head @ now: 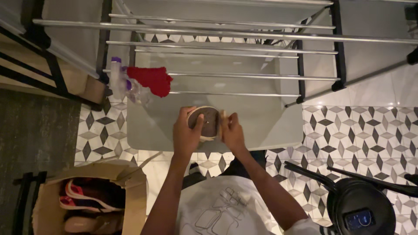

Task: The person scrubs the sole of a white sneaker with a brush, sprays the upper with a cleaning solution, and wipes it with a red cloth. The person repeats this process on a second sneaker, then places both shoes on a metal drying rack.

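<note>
left hand (pixel 186 135): my fingers grip the round tan band (pixel 208 122) over the counter (pixel 270 126)
right hand (pixel 232 133): fingers gripping the band's other side

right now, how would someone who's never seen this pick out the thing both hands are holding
Find the metal drying rack over the patterned tile floor. Below its rails, the left hand and right hand meet around a small round container, pale-rimmed, dark inside. Unlike the red cloth nearby, it is held, not hung.

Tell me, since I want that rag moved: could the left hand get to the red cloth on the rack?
Probably yes: the red cloth hangs uncovered beyond the left hand, though both hands hold a round object.
</note>
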